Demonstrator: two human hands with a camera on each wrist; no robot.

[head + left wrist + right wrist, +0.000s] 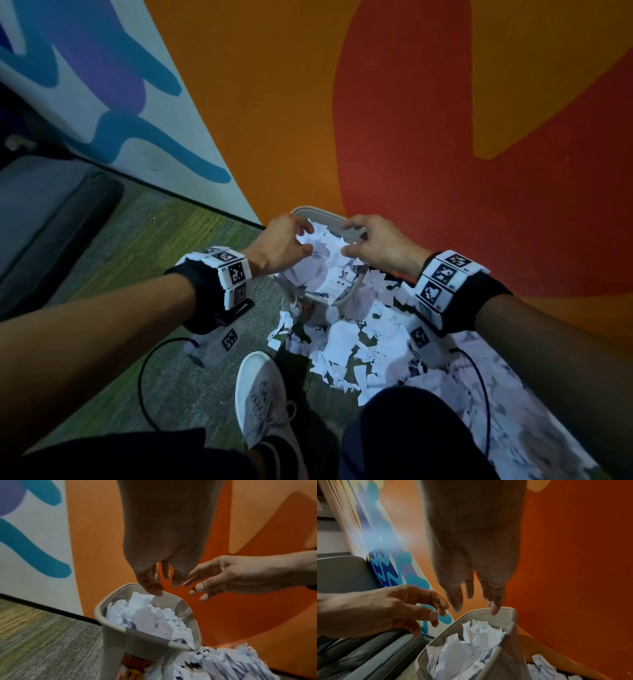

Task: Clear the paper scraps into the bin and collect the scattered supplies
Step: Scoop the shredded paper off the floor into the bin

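Observation:
A beige bin stands against the orange wall, heaped to its rim with white paper scraps. Both hands hover just over the opening with fingers loosely spread and nothing in them. My left hand is over the bin's left side, my right hand over its right side. In the left wrist view the left hand hangs over the far rim of the bin, beside the right hand. More torn scraps litter the carpet in front of and right of the bin.
A white shoe stands on the grey-green carpet just before the bin, with a dark-trousered knee to its right. A grey cushioned seat lies at the left. The painted wall rises right behind the bin.

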